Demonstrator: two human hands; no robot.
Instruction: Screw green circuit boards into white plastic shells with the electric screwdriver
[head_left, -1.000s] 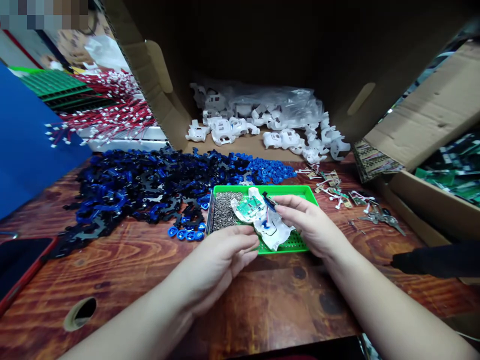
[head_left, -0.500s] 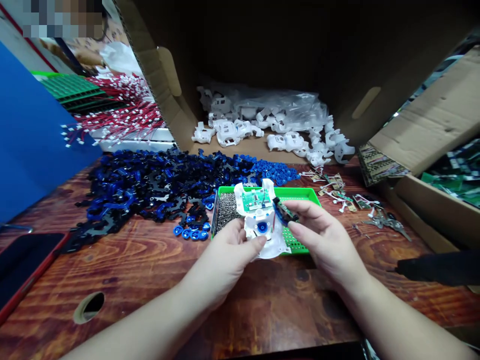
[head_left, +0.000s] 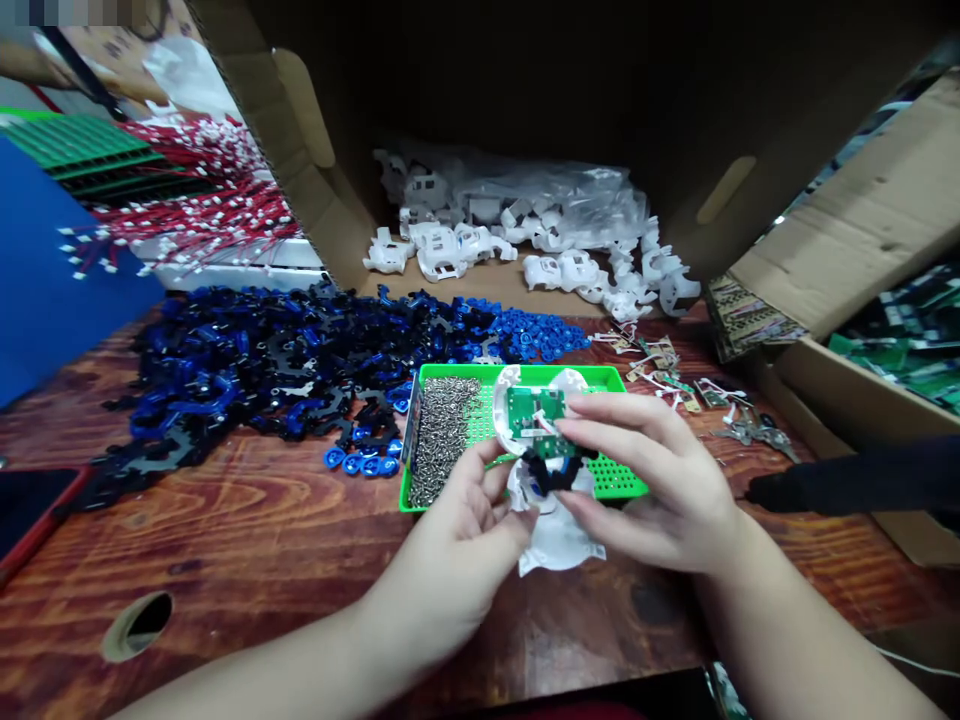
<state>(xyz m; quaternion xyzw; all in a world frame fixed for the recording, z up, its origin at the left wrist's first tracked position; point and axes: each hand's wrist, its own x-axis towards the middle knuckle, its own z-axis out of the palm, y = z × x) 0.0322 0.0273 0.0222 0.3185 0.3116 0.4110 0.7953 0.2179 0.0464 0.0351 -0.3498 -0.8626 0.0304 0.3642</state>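
While the left hand [head_left: 469, 540] steadies the white shell [head_left: 562, 548], the right hand [head_left: 667, 490] holds a black piece [head_left: 553, 474] over it

As seen from the head, the white shell is just above the near part of a green tray [head_left: 619, 481], overhanging its near rim. Left hand: partly closed, thumb and fingers on the shell's left edge. Right hand: partly closed, black piece between thumb and fingers; whether the piece touches the shell cannot be told. Green circuit board [head_left: 523, 408] sits in the shell's far half, white connector on top.

Tray's left end: heaped screws [head_left: 442, 435]. Left on the desk [head_left: 300, 570]: pile of blue and black parts [head_left: 277, 350]. Far: cardboard box [head_left: 525, 80] with more white shells [head_left: 442, 250]. Right: small wired boards [head_left: 652, 365]; nearer, a dark tool [head_left: 847, 487].
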